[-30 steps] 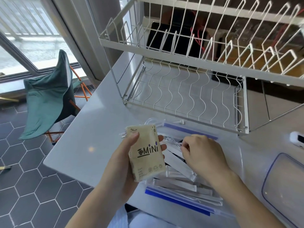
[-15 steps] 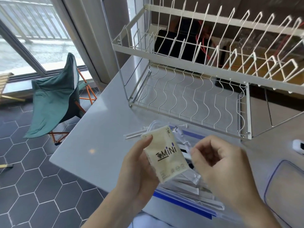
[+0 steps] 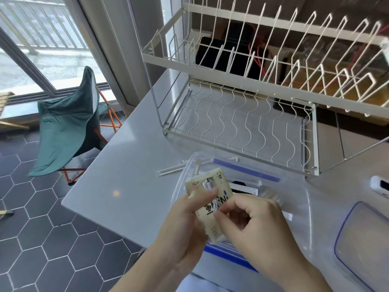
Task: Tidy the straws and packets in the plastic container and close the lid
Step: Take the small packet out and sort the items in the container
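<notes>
A clear plastic container with blue-trimmed edges sits at the lower centre of the frame on a pale grey countertop; inside it lie white wrapped straws, though the hands hide most of the contents. One more wrapped straw lies on the counter just beside the container's upper-left corner. The container's lid, clear with a blue rim, rests apart at the lower right edge of the frame. Above the container, the left hand grips a cream packet printed "MiNi", thumb pressed across its front. The right hand meets it with curled fingers, pinching something thin and white against the packet's face; what it is cannot be made out. A white wire dish rack stands at the upper right. At the left of the frame, a green folding chair stands on dark hexagonal floor tiles beside a window.
</notes>
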